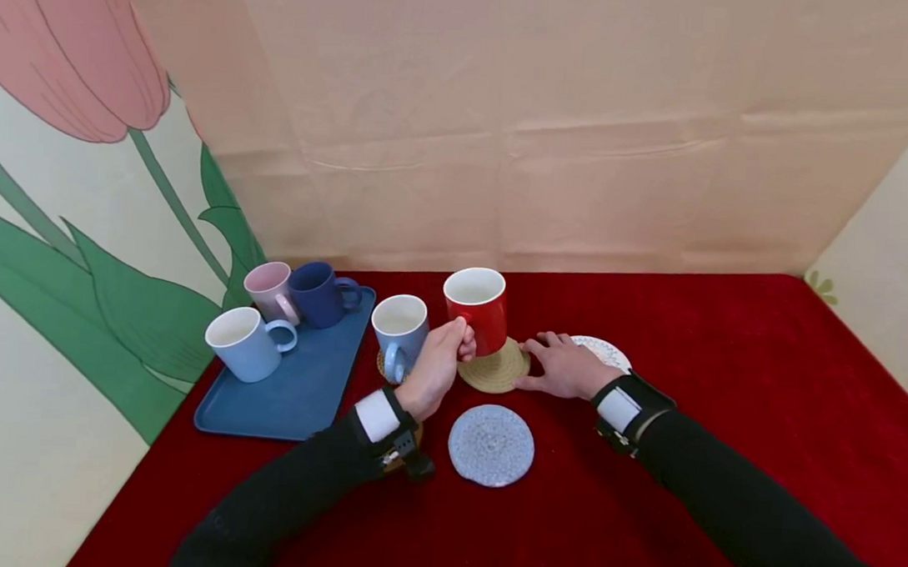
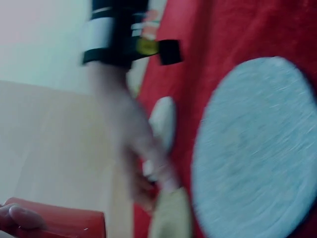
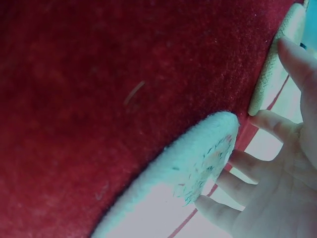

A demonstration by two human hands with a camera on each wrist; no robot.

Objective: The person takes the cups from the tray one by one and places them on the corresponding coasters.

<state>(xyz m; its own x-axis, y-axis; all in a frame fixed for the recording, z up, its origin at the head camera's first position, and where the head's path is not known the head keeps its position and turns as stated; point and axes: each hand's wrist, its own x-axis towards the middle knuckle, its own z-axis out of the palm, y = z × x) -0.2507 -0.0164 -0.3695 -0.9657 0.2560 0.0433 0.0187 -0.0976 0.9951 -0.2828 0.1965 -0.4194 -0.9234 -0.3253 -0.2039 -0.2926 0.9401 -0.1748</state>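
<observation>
My left hand grips the handle of a red mug with a white inside. In the left wrist view the red mug hangs upright, a gap between its base and the round tan woven coaster. My right hand lies at the right side of that coaster. Its thumb and forefinger are spread, their tips right at the edge of the coaster in the right wrist view. The other fingers reach out over a white patterned coaster.
A light blue mug stands on a brown coaster left of my left hand. Nearer me lies a speckled blue-grey coaster; another brown coaster is mostly hidden under my left wrist. The blue tray carries pink, navy and light blue mugs.
</observation>
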